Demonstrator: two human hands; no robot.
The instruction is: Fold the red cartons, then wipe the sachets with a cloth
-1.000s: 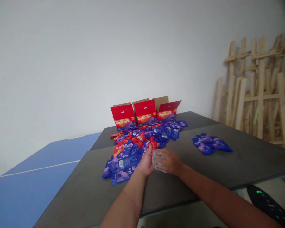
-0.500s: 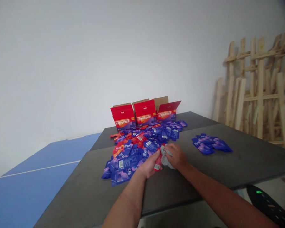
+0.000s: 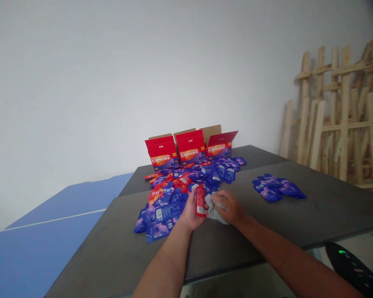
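My left hand [image 3: 192, 213] holds a red pouch [image 3: 200, 200] upright, its printed back with a white barcode label facing me. Bunched in my right hand [image 3: 231, 207] is a grey cloth [image 3: 215, 209], close against the pouch's right edge; whether it touches cannot be made out. Left of and beyond my hands spreads a heap of blue and red pouches [image 3: 168, 211] on the dark table. A smaller group of blue pouches [image 3: 277, 188] lies apart on the right.
Three red cartons [image 3: 191, 153] with raised flaps stand in a row behind the heap. The dark table [image 3: 255, 240] has its front edge close to me. A blue table [image 3: 56, 231] adjoins on the left. Wooden easels [image 3: 345, 124] lean at the right wall. A black device [image 3: 351, 265] sits at the lower right.
The red pouch has turned so its back shows more fully in my left hand. The cloth, which overlapped the pouch, has shifted to its right side.
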